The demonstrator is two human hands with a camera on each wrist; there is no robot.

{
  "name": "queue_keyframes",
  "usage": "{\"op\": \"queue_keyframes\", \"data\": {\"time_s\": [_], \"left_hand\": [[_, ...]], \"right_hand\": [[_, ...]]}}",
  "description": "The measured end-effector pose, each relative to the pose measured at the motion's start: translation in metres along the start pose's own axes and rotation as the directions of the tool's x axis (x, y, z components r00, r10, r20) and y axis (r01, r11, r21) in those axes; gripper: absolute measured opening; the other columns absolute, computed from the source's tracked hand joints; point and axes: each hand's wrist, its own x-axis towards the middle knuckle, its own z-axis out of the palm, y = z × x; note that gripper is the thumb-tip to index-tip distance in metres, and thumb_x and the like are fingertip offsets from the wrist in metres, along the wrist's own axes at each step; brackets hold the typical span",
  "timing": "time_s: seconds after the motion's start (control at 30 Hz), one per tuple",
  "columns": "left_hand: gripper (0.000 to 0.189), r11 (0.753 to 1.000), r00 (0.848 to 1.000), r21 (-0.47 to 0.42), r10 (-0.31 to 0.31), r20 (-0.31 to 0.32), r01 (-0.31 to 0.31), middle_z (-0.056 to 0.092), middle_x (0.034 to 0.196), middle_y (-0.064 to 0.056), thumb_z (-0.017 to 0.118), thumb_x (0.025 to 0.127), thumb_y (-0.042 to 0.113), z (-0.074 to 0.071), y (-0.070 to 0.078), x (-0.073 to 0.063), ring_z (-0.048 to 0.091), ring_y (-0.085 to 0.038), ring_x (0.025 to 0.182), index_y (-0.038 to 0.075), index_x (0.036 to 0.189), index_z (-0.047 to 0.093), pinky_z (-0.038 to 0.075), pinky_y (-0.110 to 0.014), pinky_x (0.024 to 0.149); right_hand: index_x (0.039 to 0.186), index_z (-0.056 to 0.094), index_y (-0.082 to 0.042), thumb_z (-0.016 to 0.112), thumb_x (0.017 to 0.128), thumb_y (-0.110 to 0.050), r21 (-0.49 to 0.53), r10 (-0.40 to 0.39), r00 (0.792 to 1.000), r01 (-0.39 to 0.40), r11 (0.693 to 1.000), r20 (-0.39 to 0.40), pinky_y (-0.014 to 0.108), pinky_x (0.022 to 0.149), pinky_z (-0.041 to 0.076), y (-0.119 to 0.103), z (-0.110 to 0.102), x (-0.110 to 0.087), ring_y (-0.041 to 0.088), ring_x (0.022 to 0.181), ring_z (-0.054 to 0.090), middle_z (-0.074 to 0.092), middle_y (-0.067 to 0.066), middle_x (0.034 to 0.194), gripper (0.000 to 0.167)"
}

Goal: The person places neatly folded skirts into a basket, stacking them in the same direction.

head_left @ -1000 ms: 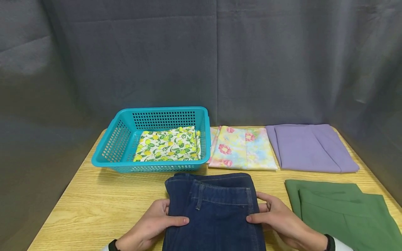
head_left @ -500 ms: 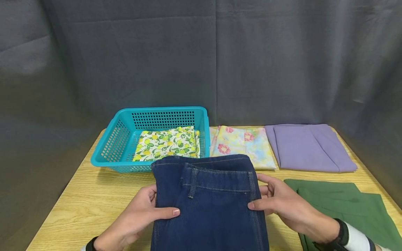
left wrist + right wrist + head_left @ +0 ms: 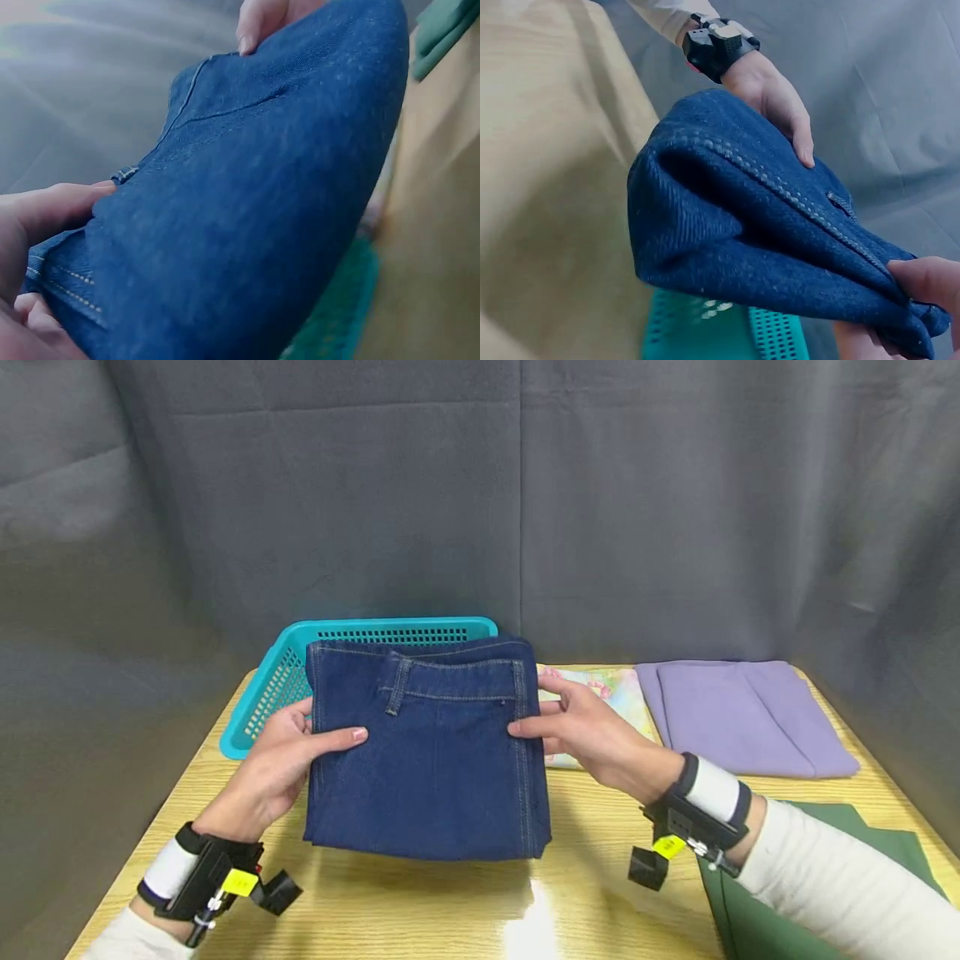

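A folded pair of dark blue jeans hangs above the table in the head view, its waistband with a belt loop at the top. My left hand grips the left side, thumb on the front and fingers behind. On the right side my right hand pinches the fabric the same way. Behind the jeans stands a teal plastic basket, mostly covered by them in this view. The right wrist view shows the thick folded layers of the jeans from the side, with the basket beneath.
Right of the basket lies a folded floral cloth, partly covered. Beside it is a folded purple garment, and nearer the front right a folded green garment, under the right forearm. A dark grey curtain rises behind the wooden table.
Both hands have lifted the jeans off the table and carried them forward and left, toward the basket. The lemon-print cloth inside the basket is now hidden behind them.
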Motion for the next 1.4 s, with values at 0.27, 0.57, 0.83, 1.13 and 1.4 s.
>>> {"op": "queue_keyframes", "data": {"time_s": [0.27,0.57,0.83,1.13,1.4], "left_hand": [[0.054,0.996,0.998,0.079,-0.034,-0.059,0.039,0.075,0.097,0.012,0.079,0.085,0.016,-0.037,0.028,0.026,0.073,-0.010,0.086,0.021,0.130,0.048,0.060,-0.031,0.078],[0.078,0.971,0.992,0.215,-0.084,-0.098,0.103,0.062,0.126,0.007,0.076,0.088,0.024,-0.056,0.044,0.068,0.069,-0.004,0.090,0.015,0.152,0.032,0.058,-0.025,0.081],[0.083,0.935,0.976,0.293,-0.161,-0.146,0.198,0.057,0.122,0.000,0.073,0.091,0.025,-0.064,0.033,0.092,0.069,-0.007,0.084,0.011,0.156,0.023,0.059,-0.029,0.080],[0.079,0.920,0.969,0.316,-0.190,-0.156,0.231,0.054,0.126,-0.006,0.070,0.092,0.021,-0.061,0.007,0.103,0.067,-0.006,0.078,0.003,0.153,0.024,0.059,-0.029,0.079],[0.090,0.887,0.952,0.361,-0.226,-0.206,0.288,0.042,0.150,-0.022,0.071,0.091,0.024,-0.061,-0.009,0.107,0.062,-0.027,0.109,0.003,0.157,0.015,0.055,-0.043,0.096]], "right_hand": [[0.145,0.045,-0.014,0.071,0.088,-0.004,0.041,0.027,0.997,-0.024,0.999,-0.075,0.040,0.101,0.052,-0.023,0.018,0.054,0.017,0.101,0.071,0.065,0.009,0.129,0.063],[0.157,0.024,-0.014,0.069,0.092,-0.010,-0.052,0.081,0.981,-0.092,0.994,-0.177,0.042,0.117,0.038,-0.034,0.021,0.099,0.027,0.145,0.041,0.034,0.005,0.160,0.079],[0.158,0.022,-0.013,0.065,0.096,-0.013,-0.123,0.152,0.963,-0.183,0.975,-0.224,0.045,0.118,0.037,-0.021,0.027,0.125,0.038,0.143,0.040,0.022,0.008,0.165,0.075],[0.154,0.030,-0.005,0.065,0.096,-0.013,-0.358,0.104,0.946,-0.217,0.908,-0.307,0.047,0.125,0.020,-0.007,0.037,0.131,0.035,0.135,0.051,0.036,0.013,0.158,0.068],[0.072,0.056,-0.004,0.058,0.094,-0.004,-0.771,-0.111,0.946,-0.177,0.611,-0.305,0.027,0.061,0.046,0.003,0.055,0.138,0.024,0.071,0.058,0.054,0.008,0.072,0.022]]}}
